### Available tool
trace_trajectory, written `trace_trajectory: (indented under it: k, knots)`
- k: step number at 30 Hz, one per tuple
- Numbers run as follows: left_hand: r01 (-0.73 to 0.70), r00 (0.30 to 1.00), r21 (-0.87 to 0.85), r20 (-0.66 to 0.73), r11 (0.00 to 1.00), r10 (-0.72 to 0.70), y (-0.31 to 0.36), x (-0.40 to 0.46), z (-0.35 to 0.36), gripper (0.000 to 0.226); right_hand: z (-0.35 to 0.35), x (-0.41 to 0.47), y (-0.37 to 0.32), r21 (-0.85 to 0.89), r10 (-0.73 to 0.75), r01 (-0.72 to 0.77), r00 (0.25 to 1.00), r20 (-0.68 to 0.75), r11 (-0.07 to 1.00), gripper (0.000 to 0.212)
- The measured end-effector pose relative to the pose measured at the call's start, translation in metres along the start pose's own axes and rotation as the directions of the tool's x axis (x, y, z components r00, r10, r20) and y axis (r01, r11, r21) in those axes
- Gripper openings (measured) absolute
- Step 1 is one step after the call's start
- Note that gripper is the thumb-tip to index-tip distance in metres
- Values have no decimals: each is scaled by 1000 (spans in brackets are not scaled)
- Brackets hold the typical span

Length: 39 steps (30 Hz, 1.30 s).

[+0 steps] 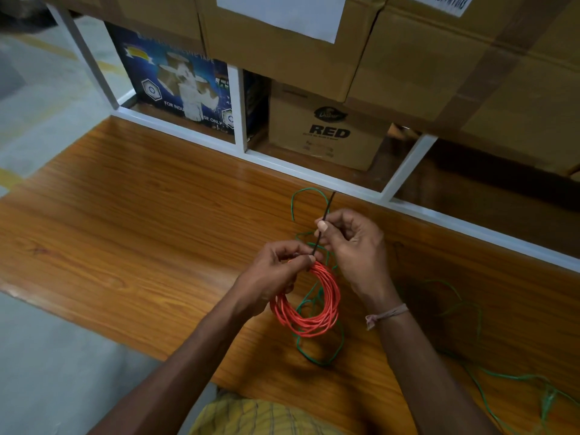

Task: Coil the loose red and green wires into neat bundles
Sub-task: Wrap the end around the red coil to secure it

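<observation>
Here, the red wire [309,301] is wound into a round coil in the lower middle of the frame, held up over the wooden table [125,221]. The left hand [276,274] grips the top of the coil w/ curled fingers. The right hand [348,243] pinches a thin black tie [324,221] that runs down to the coil. The green wire [464,309] lies loose on the table, under the coil & off to the lower right. Cardboard boxes [326,133] sit at the top.

A storeroom: taped cardboard cartons [439,67] stacked on white shelving [238,114] (industrial tape box [175,86] below).
</observation>
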<state>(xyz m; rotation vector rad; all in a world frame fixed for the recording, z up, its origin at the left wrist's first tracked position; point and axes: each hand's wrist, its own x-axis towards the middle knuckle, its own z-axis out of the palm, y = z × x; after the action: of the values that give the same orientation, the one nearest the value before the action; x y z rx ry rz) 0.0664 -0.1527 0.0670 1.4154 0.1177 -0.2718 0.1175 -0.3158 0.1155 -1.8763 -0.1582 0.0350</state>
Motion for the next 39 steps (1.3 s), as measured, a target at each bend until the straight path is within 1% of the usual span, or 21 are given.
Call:
trace_trajectory:
  k: [3, 6, 8, 9, 11, 12, 13, 14, 15, 17, 18, 20, 22, 26, 29, 31, 33, 35, 36, 39]
  knots:
    - [12, 1000, 25, 7, 1000, -12, -2, 3, 4, 14, 4, 5, 3, -6, -12, 12, 1000, -24, 1000, 13]
    - [14, 1000, 11, 23, 1000, -14, -3, 8, 0, 14, 4, 9, 4, 73, 80, -77, 996, -29, 994, 9]
    - [15, 1000, -4, 18, 1000, -14, -4, 12, -3, 17, -3, 14, 6, 74, 175, -176, 984, 25, 982, 5]
    - [14, 1000, -19, 13, 1000, -14, -4, 14, -2, 17, -9, 15, 8, 26, 219, -221, 974, 57, 975, 9]
    - [17, 1000, -85, -24, 996, -19, -3, 21, 2, 17, -22, 10, 12, -78, 324, -316, 936, 135, 946, 32]
    - [29, 998, -138, -54, 990, -36, -1, 26, 4, 17, -28, 6, 13, -110, 372, -357, 911, 181, 928, 40]
    - [36, 995, -186, -83, 982, -52, 2, 32, 7, 18, -33, 0, 16, -133, 400, -378, 887, 230, 916, 41]
    - [37, 993, -219, -99, 975, -60, 5, 40, 10, 17, -37, -5, 16, -148, 410, -383, 870, 273, 912, 35]
    - [33, 993, -234, -104, 972, -59, 9, 48, 13, 15, -40, -8, 18, -155, 416, -386, 863, 287, 909, 26]
    - [14, 996, -204, -87, 979, -33, 17, 64, 18, 12, -42, -7, 21, -112, 423, -408, 878, 225, 906, 7]
    - [6, 998, -167, -64, 986, -17, 21, 71, 20, 14, -44, -2, 24, -63, 440, -436, 880, 177, 898, 5]
    - [-7, 1000, -85, -7, 996, 7, 31, 83, 25, 23, -51, 15, 31, 48, 479, -486, 871, 112, 872, 11]
    - [-14, 1000, -29, 15, 999, 15, 37, 94, 29, 27, -61, 37, 38, 101, 495, -497, 867, 51, 862, 17]
    - [4, 999, 70, -50, 998, 0, 35, 106, 32, 28, -81, 78, 56, 162, 511, -492, 854, -98, 855, 21]
    - [8, 998, 147, -65, 989, 1, 24, 106, 31, 35, -88, 103, 78, 248, 559, -521, 820, -119, 817, 28]
    - [9, 998, 183, -61, 983, 2, 17, 104, 30, 33, -87, 116, 92, 320, 598, -548, 797, -81, 773, 33]
    - [2, 999, 218, -42, 976, 7, 14, 100, 30, 28, -82, 125, 104, 330, 606, -561, 794, -47, 759, 40]
    - [-3, 999, 232, -38, 973, 12, 10, 99, 29, 24, -77, 128, 118, 188, 585, -562, 805, -97, 805, 45]
    - [-9, 999, 245, -43, 969, 20, 9, 97, 28, 23, -77, 126, 123, 79, 565, -560, 812, -144, 825, 49]
    - [-59, 997, 264, -36, 963, 71, 4, 92, 24, 23, -78, 113, 130, -171, 479, -520, 846, -232, 837, 60]
